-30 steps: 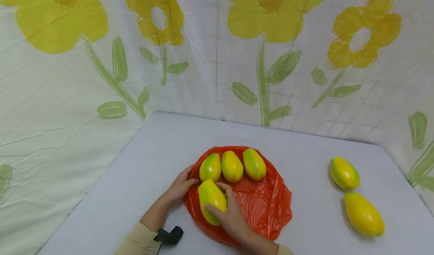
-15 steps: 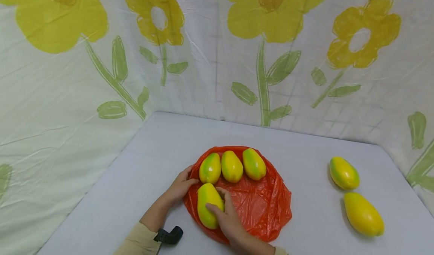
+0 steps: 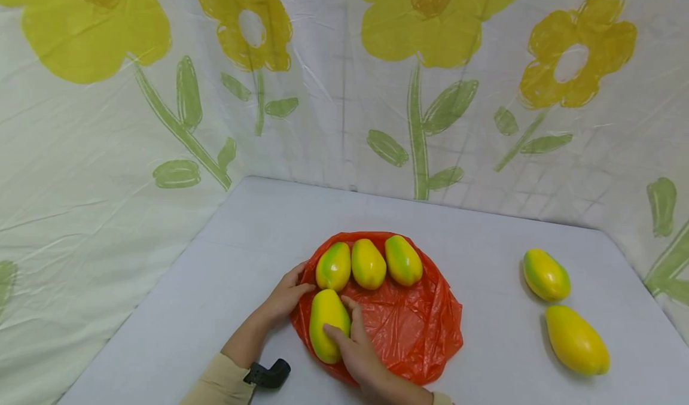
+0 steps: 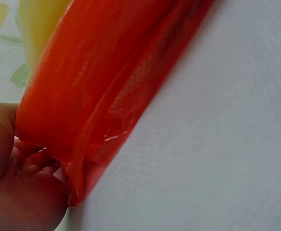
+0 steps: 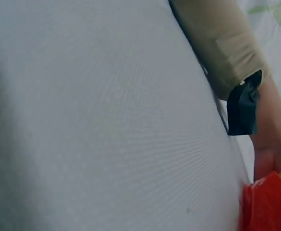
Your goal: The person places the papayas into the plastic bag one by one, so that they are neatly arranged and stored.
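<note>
My right hand (image 3: 357,345) grips a yellow-green papaya (image 3: 323,315), thumb on top and fingers along its right side, at the left front of a round red plastic bag (image 3: 404,333). The bag is spread with a raised, crumpled rim. My left hand (image 3: 285,297) holds that rim on the left side. In the left wrist view, the left hand (image 4: 20,178) has its thumb on the red plastic and its fingers below the edge. Along the bag's far side lie three more papayas: a left one (image 3: 334,267), a middle one (image 3: 368,264) and a right one (image 3: 404,260).
To the right on the white table (image 3: 500,345) rest two papayas, a farther one (image 3: 546,275) and a nearer one (image 3: 578,340). Cloth walls with painted flowers (image 3: 430,124) stand behind and left. A black band (image 3: 268,374) sits on the left wrist.
My right hand has shifted slightly left and toward me with its papaya, which now lies more upright in the view. The left hand has kept its place at the rim.
</note>
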Motion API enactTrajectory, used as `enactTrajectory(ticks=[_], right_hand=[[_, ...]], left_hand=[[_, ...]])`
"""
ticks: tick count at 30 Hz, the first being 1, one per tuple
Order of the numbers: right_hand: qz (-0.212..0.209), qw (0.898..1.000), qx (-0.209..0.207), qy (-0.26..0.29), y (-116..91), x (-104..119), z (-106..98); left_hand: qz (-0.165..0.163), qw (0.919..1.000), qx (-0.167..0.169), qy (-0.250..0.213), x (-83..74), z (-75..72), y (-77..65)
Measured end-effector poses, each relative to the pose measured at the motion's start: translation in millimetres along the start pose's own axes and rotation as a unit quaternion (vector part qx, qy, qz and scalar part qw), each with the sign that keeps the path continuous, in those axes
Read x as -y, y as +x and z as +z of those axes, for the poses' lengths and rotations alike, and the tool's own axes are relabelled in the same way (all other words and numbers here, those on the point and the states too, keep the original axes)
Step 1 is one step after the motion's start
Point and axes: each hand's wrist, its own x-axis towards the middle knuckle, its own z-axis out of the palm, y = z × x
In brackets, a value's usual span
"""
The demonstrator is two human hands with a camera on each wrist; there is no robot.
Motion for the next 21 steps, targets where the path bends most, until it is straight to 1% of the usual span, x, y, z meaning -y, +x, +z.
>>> enactTrajectory(ticks=[4,12,16,21], right_hand=[[-0.005,1.000,0.011,0.010,-0.5,0.2,0.4],[0.002,1.000,0.012,0.024,-0.7,-0.8,0.8],[0.001,1.000,0.012,0.023,-0.6,-0.9,0.8],[0.013,1.000,0.004,0.016,0.0,-1.3,0.4]], left_hand=[[-0.003,1.0000,-0.004,-0.001,-0.5,0.1,-0.1],[-0.005,0.9999,-0.009,-0.004,-1.2,0.8,0.1],[-0.006,0.9999,-0.010,-0.002,-1.9,1.1,0.0],[-0.004,1.0000,-0.008,-0.001,-1.6,1.2,-0.3]])
